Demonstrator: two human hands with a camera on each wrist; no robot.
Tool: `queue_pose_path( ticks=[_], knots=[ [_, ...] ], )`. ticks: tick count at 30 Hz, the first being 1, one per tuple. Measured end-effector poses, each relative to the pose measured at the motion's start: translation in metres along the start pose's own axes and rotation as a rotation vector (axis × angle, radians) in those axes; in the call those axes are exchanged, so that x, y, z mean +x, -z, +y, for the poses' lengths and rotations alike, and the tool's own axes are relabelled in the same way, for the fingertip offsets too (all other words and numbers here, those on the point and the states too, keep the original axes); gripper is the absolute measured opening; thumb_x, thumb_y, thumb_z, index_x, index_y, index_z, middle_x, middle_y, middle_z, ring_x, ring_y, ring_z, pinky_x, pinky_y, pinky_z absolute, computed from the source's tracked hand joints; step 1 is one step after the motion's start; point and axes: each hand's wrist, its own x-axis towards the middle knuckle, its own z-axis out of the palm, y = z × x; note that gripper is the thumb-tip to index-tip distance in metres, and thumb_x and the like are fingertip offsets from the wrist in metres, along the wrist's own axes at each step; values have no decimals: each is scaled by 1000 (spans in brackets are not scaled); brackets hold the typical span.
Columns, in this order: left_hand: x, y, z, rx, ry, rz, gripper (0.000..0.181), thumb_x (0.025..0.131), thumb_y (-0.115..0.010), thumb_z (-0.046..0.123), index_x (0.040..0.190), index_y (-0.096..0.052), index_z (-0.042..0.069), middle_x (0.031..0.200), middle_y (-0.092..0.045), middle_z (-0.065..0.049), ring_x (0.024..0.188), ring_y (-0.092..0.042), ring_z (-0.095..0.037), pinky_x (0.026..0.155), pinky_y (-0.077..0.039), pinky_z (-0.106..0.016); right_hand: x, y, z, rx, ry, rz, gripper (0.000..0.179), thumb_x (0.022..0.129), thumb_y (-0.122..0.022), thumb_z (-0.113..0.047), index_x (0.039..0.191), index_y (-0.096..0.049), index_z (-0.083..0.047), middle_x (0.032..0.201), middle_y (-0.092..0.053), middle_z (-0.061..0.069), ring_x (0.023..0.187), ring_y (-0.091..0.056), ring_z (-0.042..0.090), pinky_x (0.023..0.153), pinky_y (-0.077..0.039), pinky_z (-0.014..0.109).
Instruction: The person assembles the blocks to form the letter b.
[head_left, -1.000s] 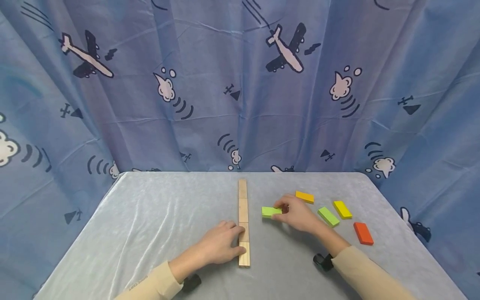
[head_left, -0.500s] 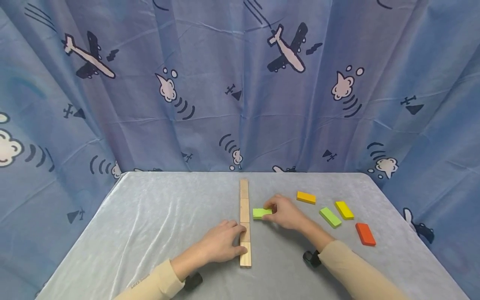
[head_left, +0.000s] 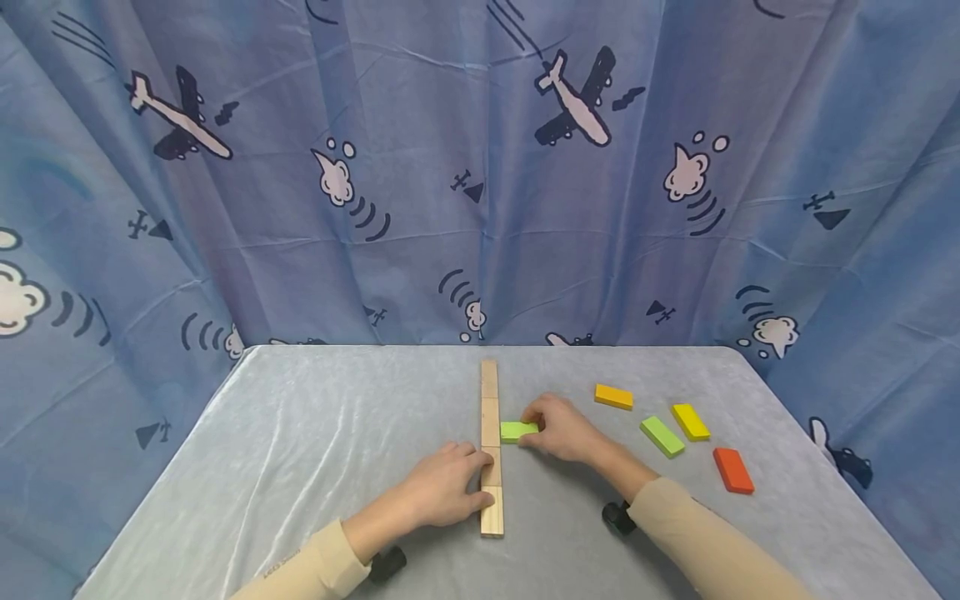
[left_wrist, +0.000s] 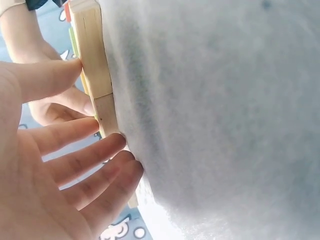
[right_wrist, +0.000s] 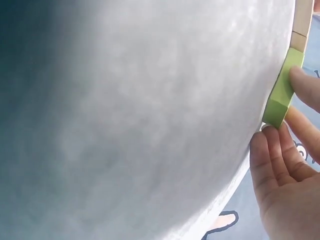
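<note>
Several plain wooden blocks (head_left: 490,421) lie end to end in a straight row running away from me. My left hand (head_left: 442,485) rests at the row's left side; its thumb and fingertips touch the nearer blocks, and in the left wrist view the fingers (left_wrist: 85,165) look fairly straight and spread. On the other side, my right hand (head_left: 562,429) pinches a light green block (head_left: 513,432) between thumb and fingers. That block lies flat, crosswise to the row, its left end against the row's right side. In the right wrist view the green block (right_wrist: 284,90) meets the wood.
Right of my right hand lie an orange block (head_left: 613,397), another green block (head_left: 662,437), a yellow block (head_left: 690,422) and a red block (head_left: 733,471). A grey cloth covers the table (head_left: 315,433). A blue patterned curtain (head_left: 405,167) hangs behind it.
My right hand has slid the green block leftward across the table until its end reaches the wooden row. My left hand has stayed in place at the row.
</note>
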Motion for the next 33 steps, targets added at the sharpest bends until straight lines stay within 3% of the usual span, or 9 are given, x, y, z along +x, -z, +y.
queue_pose_path(
  ticks=[9, 13, 18, 33],
  knots=[
    [2, 1, 3, -15, 24, -10, 62, 86, -74, 56, 131, -65, 13, 118, -64, 1, 107, -58, -17, 83, -53, -36, -5, 2, -3, 9, 7, -17, 25, 82, -87, -18, 101, -74, -8, 91, -60, -1, 83, -54, 16, 73, -47, 33],
    [2, 1, 5, -9, 37, -14, 67, 83, -76, 58, 132, -64, 13, 118, -64, 1, 106, -57, -17, 83, -53, -37, -11, 8, -2, 14, 27, -17, 26, 83, -85, -15, 105, -73, -8, 97, -63, -1, 90, -58, 17, 80, -50, 35],
    [2, 2, 5, -10, 39, -10, 67, 83, -77, 56, 132, -64, 12, 118, -64, 0, 106, -58, -18, 83, -53, -38, -22, 18, 0, 5, 25, -20, 25, 88, -80, -13, 111, -73, -7, 105, -66, 1, 98, -62, 19, 87, -53, 40],
    [0, 2, 8, -8, 42, -7, 67, 84, -77, 55, 133, -63, 12, 118, -64, 0, 106, -57, -18, 81, -53, -39, -68, 61, 26, -86, 26, -16, 22, 93, -74, -15, 113, -72, -5, 109, -68, 4, 100, -63, 24, 88, -54, 46]
  ],
)
